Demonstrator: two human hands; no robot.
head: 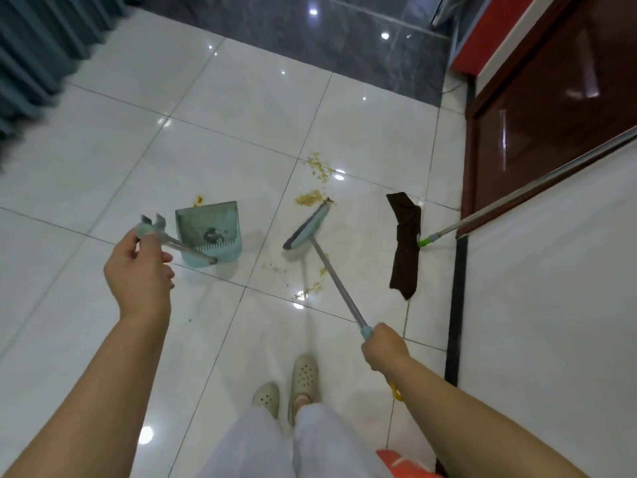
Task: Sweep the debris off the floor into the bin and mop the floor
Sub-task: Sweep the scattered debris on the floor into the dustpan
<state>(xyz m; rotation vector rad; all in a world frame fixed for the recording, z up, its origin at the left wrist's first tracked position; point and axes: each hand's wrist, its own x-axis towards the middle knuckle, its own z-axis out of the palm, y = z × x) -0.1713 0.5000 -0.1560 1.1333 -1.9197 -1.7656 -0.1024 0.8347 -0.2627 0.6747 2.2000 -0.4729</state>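
Observation:
My left hand [139, 270] grips the top of the long handle of a light blue dustpan [210, 232], which stands on the white tiles with some dark dirt inside. My right hand [384, 346] is closed around the handle end of a light blue broom [306, 225], whose head rests on the floor right of the dustpan. Yellowish crumbs lie in patches beyond the broom head [319, 163], at its tip [310, 198] and nearer me [310, 288]. A small orange stain [198, 200] sits behind the dustpan. A mop with a dark brown cloth [405, 243] lies at the right.
The mop's metal pole [537, 189] leans up along a dark wooden door [537, 125]. A white wall [551, 305] runs on the right, grey curtains [38, 46] hang at the far left, and dark tiles [327, 39] lie ahead. My feet in pale clogs [303, 377] stand below.

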